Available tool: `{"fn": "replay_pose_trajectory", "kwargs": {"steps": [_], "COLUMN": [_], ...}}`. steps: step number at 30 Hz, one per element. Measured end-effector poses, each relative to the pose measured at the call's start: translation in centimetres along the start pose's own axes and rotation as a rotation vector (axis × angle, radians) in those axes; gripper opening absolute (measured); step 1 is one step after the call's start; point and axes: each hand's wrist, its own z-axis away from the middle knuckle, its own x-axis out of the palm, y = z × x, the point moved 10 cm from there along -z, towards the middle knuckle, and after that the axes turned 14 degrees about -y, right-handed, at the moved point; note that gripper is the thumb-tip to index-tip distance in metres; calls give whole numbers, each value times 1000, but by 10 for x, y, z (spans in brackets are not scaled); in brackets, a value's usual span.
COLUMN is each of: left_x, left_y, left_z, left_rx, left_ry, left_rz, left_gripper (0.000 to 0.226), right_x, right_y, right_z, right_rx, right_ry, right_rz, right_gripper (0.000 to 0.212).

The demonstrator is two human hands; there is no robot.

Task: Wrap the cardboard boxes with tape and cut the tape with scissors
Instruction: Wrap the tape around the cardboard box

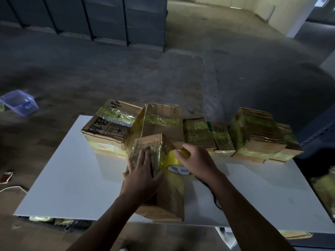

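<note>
Pressing flat on the box, the left hand has its fingers straight and spread apart, palm down on the taped top face, thumb out toward the right edge. The right hand grips the yellow roll from above, fingers curled over its rim, with the thumb side hidden behind the hand.

The box lies at the near edge of the white table, between the two arms. Its long axis runs away from the person, the far end leaning a little left, and its near end reaches the table edge. The roll stands on edge, touching the box's right side near the top corner; its printed core label faces up toward the camera.

Both forearms come in from the bottom of the view and converge on the box. The left one comes from lower left, its wrist bent back so the palm lies flat. The right one comes from lower right, its wrist arched over the roll. Under the right forearm a dark loop lies on the table, too hidden to identify.

Behind the box a row of boxes with yellowish tape spans the far side of the table. A blue tub sits on the floor at far left.
</note>
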Motion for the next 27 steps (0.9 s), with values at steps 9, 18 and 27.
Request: {"fn": "replay_pose_trajectory", "kwargs": {"steps": [9,18,27], "left_x": [22,46,70], "left_y": [-36,-87,-99], "left_z": [19,15,4], "left_rx": [50,-25,32], "left_ry": [-20,-11,-199], "left_rz": [497,894,963], "left_gripper": [91,80,65], "right_x": [24,35,63], "right_y": [4,-23,-22], "right_z": [-3,-9,-3], "right_rx": [13,27,129], "right_ry": [-90,-90,-215], "right_rz": [-474,59,235], "right_gripper": [33,49,51]}}
